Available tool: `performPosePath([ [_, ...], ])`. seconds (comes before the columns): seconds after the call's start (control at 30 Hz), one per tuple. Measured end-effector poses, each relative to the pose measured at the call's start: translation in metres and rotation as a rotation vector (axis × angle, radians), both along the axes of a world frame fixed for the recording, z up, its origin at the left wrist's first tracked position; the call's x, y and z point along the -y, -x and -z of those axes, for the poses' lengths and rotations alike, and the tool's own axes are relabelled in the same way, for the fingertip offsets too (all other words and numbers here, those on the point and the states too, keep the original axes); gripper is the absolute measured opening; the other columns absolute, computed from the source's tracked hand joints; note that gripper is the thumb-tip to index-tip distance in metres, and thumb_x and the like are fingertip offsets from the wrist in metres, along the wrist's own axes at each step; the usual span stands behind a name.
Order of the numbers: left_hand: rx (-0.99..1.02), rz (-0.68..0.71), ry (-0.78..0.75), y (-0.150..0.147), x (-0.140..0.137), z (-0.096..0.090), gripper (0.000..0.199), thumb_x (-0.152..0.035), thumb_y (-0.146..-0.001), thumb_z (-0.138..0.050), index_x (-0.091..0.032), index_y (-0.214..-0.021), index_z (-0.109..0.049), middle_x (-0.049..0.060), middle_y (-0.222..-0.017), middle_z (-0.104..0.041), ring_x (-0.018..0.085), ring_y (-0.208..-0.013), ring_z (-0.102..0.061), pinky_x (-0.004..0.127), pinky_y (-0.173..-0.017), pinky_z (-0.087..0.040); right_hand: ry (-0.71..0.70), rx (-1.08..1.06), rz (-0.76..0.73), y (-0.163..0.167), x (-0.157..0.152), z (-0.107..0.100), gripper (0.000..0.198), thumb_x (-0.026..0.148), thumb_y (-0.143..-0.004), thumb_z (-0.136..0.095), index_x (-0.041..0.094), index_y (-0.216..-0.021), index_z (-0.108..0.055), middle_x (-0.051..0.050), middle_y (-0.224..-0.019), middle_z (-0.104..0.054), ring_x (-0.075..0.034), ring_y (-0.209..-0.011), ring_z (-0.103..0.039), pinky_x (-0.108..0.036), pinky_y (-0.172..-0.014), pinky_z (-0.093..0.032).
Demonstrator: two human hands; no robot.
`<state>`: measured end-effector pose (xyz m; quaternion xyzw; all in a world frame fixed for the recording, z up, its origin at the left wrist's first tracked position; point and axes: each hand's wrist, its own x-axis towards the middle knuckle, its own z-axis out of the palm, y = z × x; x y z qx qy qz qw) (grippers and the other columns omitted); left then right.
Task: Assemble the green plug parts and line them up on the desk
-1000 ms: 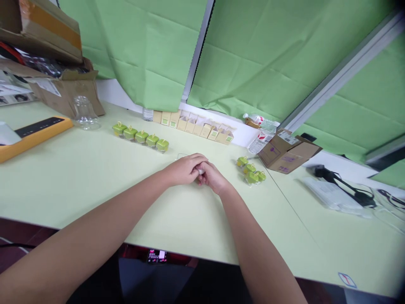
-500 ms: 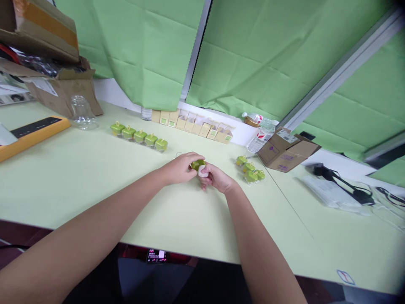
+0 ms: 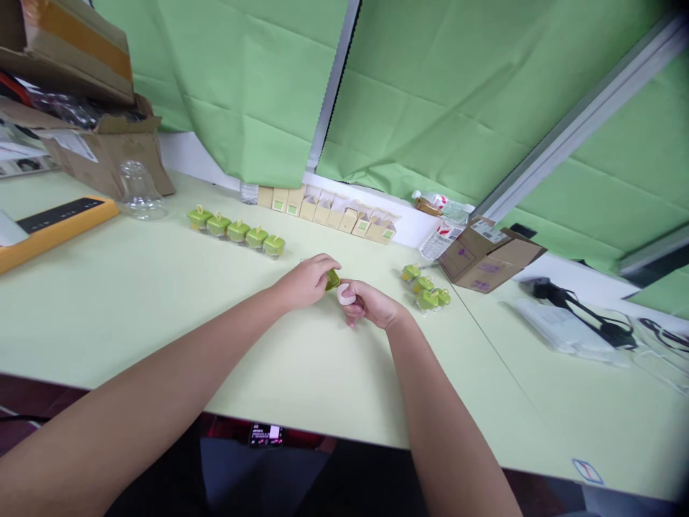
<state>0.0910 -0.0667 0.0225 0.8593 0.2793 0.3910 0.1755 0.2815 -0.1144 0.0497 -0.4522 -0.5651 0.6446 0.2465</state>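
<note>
Above the middle of the table, my left hand (image 3: pixel 308 281) is closed on a small green lid (image 3: pixel 333 279), its fingers covering part of it. Just to the right, my right hand (image 3: pixel 373 304) grips a small whitish cup (image 3: pixel 346 294) between thumb and fingers. A narrow gap separates the lid from the cup. Toward the back left stands a row of small clear cups with green lids (image 3: pixel 237 230), yellow loops on top. A second cluster of green-lidded cups (image 3: pixel 427 299) stands to the right of my right hand.
Small tan cartons (image 3: pixel 334 213) line the wall. Plastic bottles (image 3: pixel 443 235) and a cardboard box (image 3: pixel 487 256) stand back right, near a black strap and clear plastic bags (image 3: pixel 560 327). At left are a glass jar (image 3: pixel 141 192), a yellow-edged device (image 3: pixel 64 228) and a larger carton (image 3: pixel 115 154).
The green lid and the whitish cup, close together before, have come apart. My left hand has shifted slightly left with the lid, my right hand slightly right with the cup.
</note>
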Motion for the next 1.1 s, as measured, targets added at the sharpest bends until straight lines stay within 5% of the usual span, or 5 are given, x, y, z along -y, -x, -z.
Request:
performPosePath([
  [0.3,0.032,-0.071,-0.007,0.000,-0.002,0.000,0.037,-0.009,-0.089,-0.039,-0.017,-0.116,-0.063,0.008,-0.113,-0.067,0.020,-0.102,-0.065,0.035,-0.093,-0.052,-0.517,0.456,0.535,-0.002,-0.014,0.016,0.026,0.042,-0.076,-0.065,0.026,-0.095,-0.065,0.002,-0.067,-0.054,-0.015,-0.059,-0.046,-0.028,-0.056,-0.040],
  [0.43,0.025,-0.072,0.003,0.000,0.001,-0.002,0.036,-0.010,-0.090,-0.038,-0.017,-0.116,-0.062,0.008,-0.113,-0.067,0.019,-0.101,-0.064,0.035,-0.090,-0.052,-0.739,0.672,0.437,-0.001,-0.016,0.029,0.033,0.032,-0.077,-0.064,0.029,-0.110,-0.066,-0.002,-0.087,-0.065,-0.018,-0.071,-0.054,-0.033,-0.074,-0.042],
  [0.63,0.031,-0.066,-0.006,-0.001,0.003,-0.003,0.035,-0.009,-0.090,-0.038,-0.017,-0.114,-0.062,0.008,-0.111,-0.067,0.019,-0.100,-0.064,0.034,-0.090,-0.051,-0.778,0.667,0.312,0.001,-0.014,0.028,0.035,0.031,-0.083,-0.060,0.027,-0.116,-0.068,-0.005,-0.090,-0.064,-0.020,-0.081,-0.058,-0.035,-0.084,-0.044],
  [0.87,0.116,-0.036,-0.018,-0.003,0.003,-0.003,0.036,-0.006,-0.089,-0.039,-0.018,-0.114,-0.062,0.007,-0.108,-0.066,0.017,-0.094,-0.063,0.032,-0.086,-0.051,-0.853,0.442,0.480,0.005,-0.017,0.021,0.028,0.033,-0.086,-0.057,0.027,-0.110,-0.070,-0.006,-0.117,-0.068,-0.024,-0.108,-0.058,-0.039,-0.093,-0.046],
  [1.1,0.192,-0.044,-0.040,-0.005,0.007,-0.008,0.035,-0.006,-0.089,-0.038,-0.018,-0.111,-0.062,0.007,-0.104,-0.064,0.017,-0.094,-0.061,0.031,-0.086,-0.050,-0.644,0.053,0.484,0.018,-0.012,0.009,0.024,0.042,-0.083,-0.064,0.022,-0.093,-0.072,-0.003,-0.088,-0.070,-0.018,-0.079,-0.062,-0.033,-0.076,-0.052],
])
